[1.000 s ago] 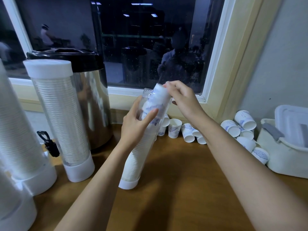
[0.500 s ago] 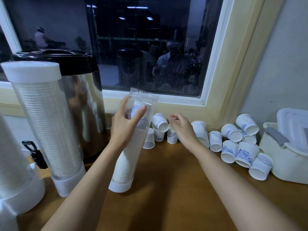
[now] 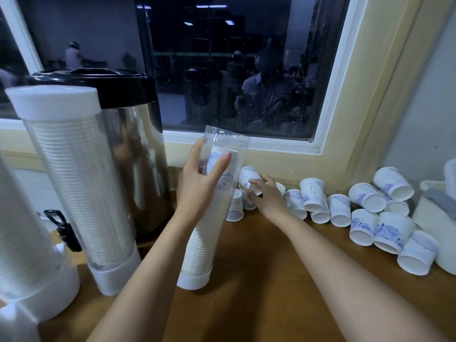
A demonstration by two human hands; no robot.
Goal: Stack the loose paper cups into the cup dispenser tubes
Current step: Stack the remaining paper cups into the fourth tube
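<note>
The left hand (image 3: pixel 197 191) is found wrapped round the upper part of a clear dispenser tube (image 3: pixel 204 238), with the thumb laid across its near face and the fingers behind it. The tube is held tilted, its open mouth above the fingertips and its white base cap (image 3: pixel 192 280) set on the wooden counter (image 3: pixel 259 292) below the wrist. A stack of nested cups is seen inside the tube, reaching up to thumb level. The right hand (image 3: pixel 267 197) is curled round a loose paper cup (image 3: pixel 248 176), which lies on its side just right of the left thumb, beside the tube. Further loose cups (image 3: pixel 365 213) are scattered along the wall to the right of the right-hand fingers, most on their sides. A capped, filled dispenser (image 3: pixel 81 193) and a steel urn (image 3: pixel 140 149) are noted left of the left hand.
</note>
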